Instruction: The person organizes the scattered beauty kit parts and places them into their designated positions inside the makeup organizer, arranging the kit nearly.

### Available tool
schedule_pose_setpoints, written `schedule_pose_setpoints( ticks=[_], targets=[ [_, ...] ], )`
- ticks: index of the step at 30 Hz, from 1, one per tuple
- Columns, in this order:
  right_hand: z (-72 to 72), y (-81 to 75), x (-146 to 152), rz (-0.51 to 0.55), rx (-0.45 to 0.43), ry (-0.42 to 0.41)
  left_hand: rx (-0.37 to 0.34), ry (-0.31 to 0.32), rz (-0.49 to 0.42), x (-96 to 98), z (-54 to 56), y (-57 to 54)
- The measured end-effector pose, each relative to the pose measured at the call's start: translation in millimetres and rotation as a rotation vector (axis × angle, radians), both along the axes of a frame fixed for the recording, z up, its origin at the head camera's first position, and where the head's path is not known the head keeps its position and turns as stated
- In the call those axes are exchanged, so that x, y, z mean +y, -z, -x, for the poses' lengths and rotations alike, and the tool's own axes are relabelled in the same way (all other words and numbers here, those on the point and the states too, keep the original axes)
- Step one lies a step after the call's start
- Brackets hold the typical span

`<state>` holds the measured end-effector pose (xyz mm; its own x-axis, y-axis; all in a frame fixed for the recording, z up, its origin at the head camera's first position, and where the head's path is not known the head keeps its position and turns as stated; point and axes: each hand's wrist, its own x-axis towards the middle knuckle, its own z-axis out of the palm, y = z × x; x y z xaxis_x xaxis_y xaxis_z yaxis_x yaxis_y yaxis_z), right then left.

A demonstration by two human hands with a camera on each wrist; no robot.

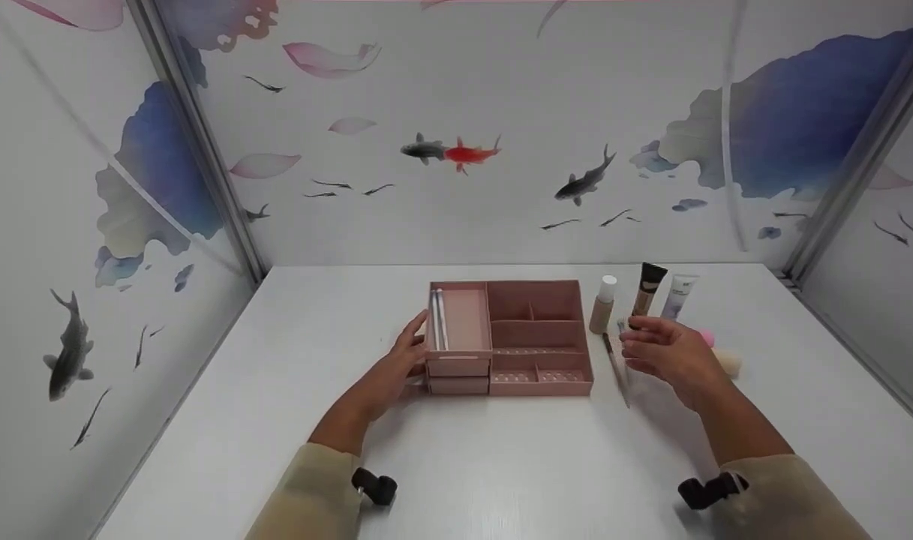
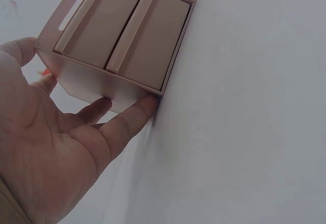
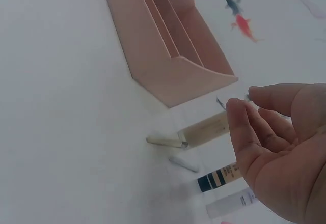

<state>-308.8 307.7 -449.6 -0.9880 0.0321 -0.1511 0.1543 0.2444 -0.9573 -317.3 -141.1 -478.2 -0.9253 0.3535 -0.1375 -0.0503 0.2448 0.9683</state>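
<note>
Dusty pink covers the organizer box (image 1: pixel 460 319) that stands on the white worktop (image 1: pixel 501 465) at the middle of the head view, two pale sticks (image 1: pixel 441 322) lying along the upper left of its top and divided compartments filling its right half. The left hand (image 1: pixel 392 371) touches the box's left side; its grip is spread, fingers extended against the wall. Right of centre, the right hand (image 1: pixel 670 356) hovers near a bottle with a white cap (image 1: pixel 602 304), a black and tan tube (image 1: pixel 648 289) and a white tube (image 1: pixel 679 296), all three bearing print too small to read where any shows. A slim brush (image 1: pixel 616 367) lies between box and hand, and a pink item (image 1: pixel 705 339) and a cream one (image 1: pixel 728 364) sit partly behind the wrist. In the left wrist view, two drawer fronts (image 2: pixel 150 35) fill the top centre, pushed in, while the fingers and thumb at lower left lie wide apart along the box's side. In the right wrist view, the box occupies the top centre and the hand the lower right, its grip nearly closed, thumb and fingertips close together; whether they pinch something thin cannot be told. Below centre, the tubes carry small lines of lettering, dark on the white one, all illegible.
</note>
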Motion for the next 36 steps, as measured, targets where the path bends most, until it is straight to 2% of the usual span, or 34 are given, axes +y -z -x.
schedule_pose_setpoints(
  ticks=[9,18,24,31,36],
  targets=[
    [6.7,18.1,10.9,-0.019,-0.031,0.053,-0.006,0.004,-0.008,1.0,-1.3,0.1],
    [13.4,32.3,19.8,-0.058,-0.056,0.041,0.009,0.004,0.013,1.7,-2.3,-3.0],
    [18.4,35.1,23.3,-0.155,-0.066,0.029,0.001,0.003,-0.008,1.8,-1.9,-3.6],
    [17.8,39.2,25.5,-0.301,-0.031,-0.029,0.013,-0.005,0.012,3.3,-2.3,-3.8],
    [17.0,41.2,23.4,-0.390,-0.016,-0.040,-0.007,0.003,-0.022,1.9,-3.6,-3.9]
  ],
)
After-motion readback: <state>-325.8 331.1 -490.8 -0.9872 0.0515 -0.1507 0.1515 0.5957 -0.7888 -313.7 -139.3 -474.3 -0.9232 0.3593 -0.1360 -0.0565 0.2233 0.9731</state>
